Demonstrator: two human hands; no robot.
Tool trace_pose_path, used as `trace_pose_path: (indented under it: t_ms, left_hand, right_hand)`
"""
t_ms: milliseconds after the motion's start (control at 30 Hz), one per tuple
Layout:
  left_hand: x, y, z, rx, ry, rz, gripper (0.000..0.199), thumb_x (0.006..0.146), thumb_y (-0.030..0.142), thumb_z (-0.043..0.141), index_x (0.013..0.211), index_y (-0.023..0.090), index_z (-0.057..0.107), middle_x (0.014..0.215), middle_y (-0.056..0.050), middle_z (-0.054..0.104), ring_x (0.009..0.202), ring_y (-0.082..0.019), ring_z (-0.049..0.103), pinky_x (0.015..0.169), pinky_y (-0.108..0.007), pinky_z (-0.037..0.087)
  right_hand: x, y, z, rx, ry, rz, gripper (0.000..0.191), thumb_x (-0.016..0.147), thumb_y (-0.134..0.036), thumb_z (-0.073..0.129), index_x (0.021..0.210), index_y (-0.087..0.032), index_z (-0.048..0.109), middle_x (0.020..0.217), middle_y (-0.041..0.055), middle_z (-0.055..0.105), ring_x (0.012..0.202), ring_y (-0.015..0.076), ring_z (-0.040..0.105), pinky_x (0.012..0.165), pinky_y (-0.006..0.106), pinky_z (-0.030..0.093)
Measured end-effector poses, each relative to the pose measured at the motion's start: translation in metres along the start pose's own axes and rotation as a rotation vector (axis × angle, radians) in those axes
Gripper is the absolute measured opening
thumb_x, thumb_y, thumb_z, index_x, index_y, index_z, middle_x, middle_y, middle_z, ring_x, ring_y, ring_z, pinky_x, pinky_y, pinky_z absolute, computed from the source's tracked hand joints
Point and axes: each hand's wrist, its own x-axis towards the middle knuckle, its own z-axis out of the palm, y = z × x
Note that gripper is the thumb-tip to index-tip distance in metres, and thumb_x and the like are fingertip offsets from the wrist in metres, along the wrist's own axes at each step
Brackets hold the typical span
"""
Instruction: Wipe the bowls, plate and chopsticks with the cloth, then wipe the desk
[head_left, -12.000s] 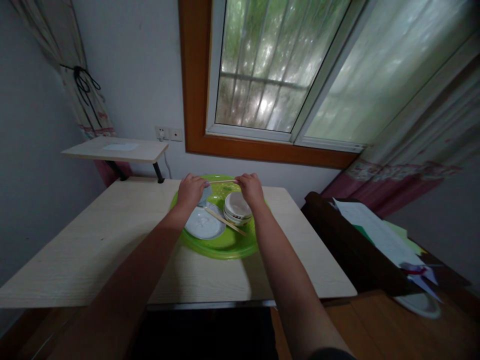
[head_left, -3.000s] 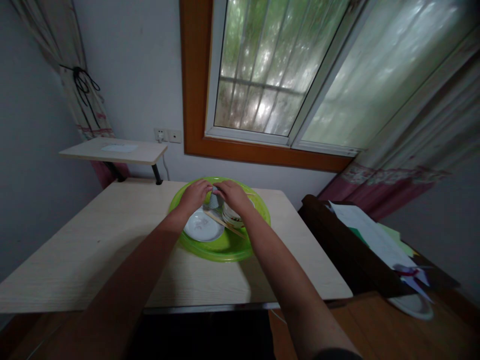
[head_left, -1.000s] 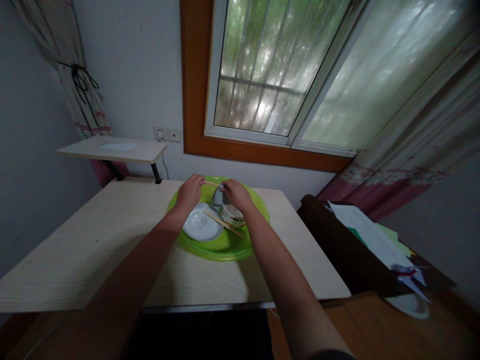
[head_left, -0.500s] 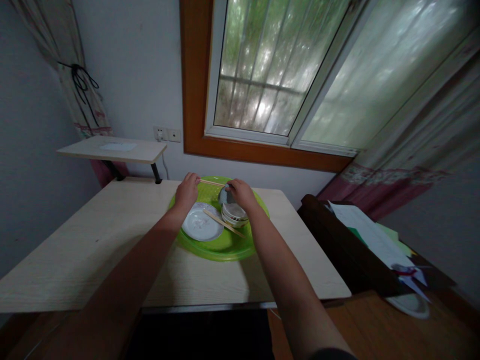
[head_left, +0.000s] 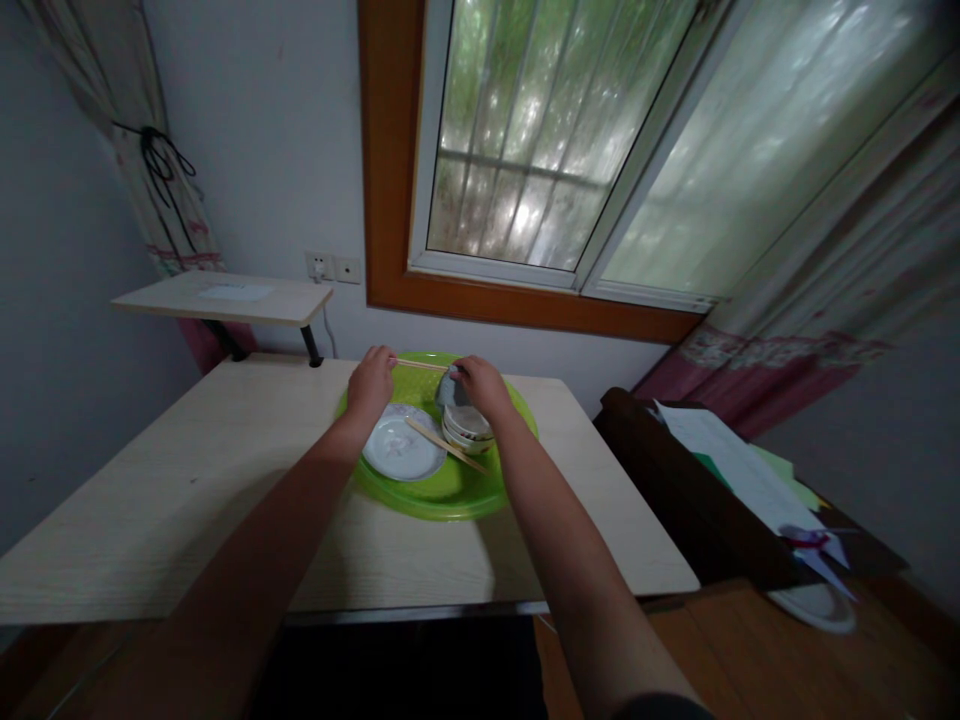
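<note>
Chopsticks (head_left: 420, 364) stretch between my two hands above the far side of a green tray (head_left: 435, 508). My left hand (head_left: 372, 378) is closed on their left end. At their right end my right hand (head_left: 480, 382) pinches them, along with a grey cloth (head_left: 448, 389) that hangs beneath its fingers. On the tray, a white plate (head_left: 403, 446) lies at the left and stacked bowls (head_left: 467, 426) stand at the right, below my right hand. Another pair of chopsticks (head_left: 442, 444) rests slantwise from the plate towards the tray's right side.
The tray stands on a pale wooden table (head_left: 187, 470). A small raised shelf (head_left: 225, 298) is at the table's back left. Behind are a wall and a barred window (head_left: 525, 150). To the right, papers (head_left: 735, 470) lie on a dark piece of furniture.
</note>
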Motion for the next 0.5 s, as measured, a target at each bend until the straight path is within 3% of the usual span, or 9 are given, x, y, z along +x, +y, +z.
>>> trace_pose_path:
  t_ms: [100,233,500]
  left_hand:
    - [0.002,-0.004,-0.001,0.011,0.015,-0.064,0.019,0.1,0.02,0.043,0.098,0.021,0.063,0.108,-0.009,0.065,0.101,-0.022,0.062,0.084,-0.032,0.044]
    - [0.002,-0.007,0.0,0.016,0.012,-0.034,0.02,0.1,0.02,0.043,0.097,0.021,0.063,0.108,-0.009,0.065,0.101,-0.023,0.061,0.085,-0.032,0.045]
    - [0.0,-0.001,0.006,-0.055,-0.101,0.157,0.018,0.098,0.02,0.049,0.094,0.02,0.066,0.103,-0.008,0.068,0.097,-0.022,0.063,0.087,-0.033,0.048]
  right_hand:
    - [0.001,0.01,-0.001,-0.033,0.009,0.074,0.024,0.098,-0.024,0.06,0.118,-0.019,0.071,0.116,0.0105,0.072,0.109,0.0231,0.064,0.096,0.031,0.046]
    - [0.001,0.015,-0.002,-0.07,-0.002,0.088,0.024,0.097,-0.025,0.06,0.119,-0.02,0.071,0.117,0.0102,0.072,0.109,0.0239,0.063,0.096,0.031,0.045]
    - [-0.001,-0.005,-0.003,-0.102,-0.085,-0.083,0.025,0.1,-0.026,0.057,0.12,-0.019,0.071,0.115,0.0104,0.072,0.107,0.0218,0.063,0.095,0.03,0.044]
